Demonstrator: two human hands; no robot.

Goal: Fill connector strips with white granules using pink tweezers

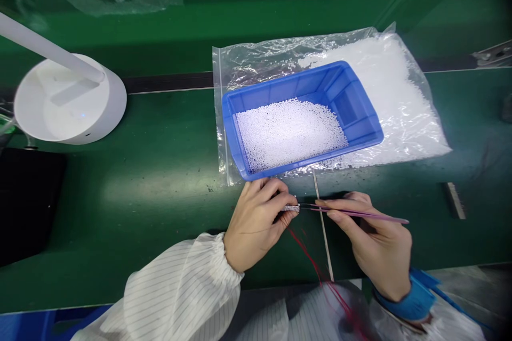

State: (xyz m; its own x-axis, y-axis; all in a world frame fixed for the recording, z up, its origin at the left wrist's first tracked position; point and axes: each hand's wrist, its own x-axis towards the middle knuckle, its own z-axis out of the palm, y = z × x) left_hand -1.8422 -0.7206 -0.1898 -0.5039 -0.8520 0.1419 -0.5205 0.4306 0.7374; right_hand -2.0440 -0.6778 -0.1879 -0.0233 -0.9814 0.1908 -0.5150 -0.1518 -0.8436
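My left hand (260, 224) is closed in a pinch on a small pale striped piece (291, 208), just below the blue bin. Red threads (306, 253) hang down from below that hand toward my lap. My right hand (378, 240) is closed on pink tweezers (360, 214), whose tips point left and reach close to the end of the small piece; whether they touch it is too small to tell. The blue bin (306, 162) holds many tiny white beads (290, 133) and sits tilted on a clear plastic bag (394, 101) full of white beads.
A white round lamp base (72, 98) with an arm stands at the left, above a black object (28, 202). A thin pale strip (326, 245) crosses the green table (160, 181). A small grey block (455, 201) lies at the right.
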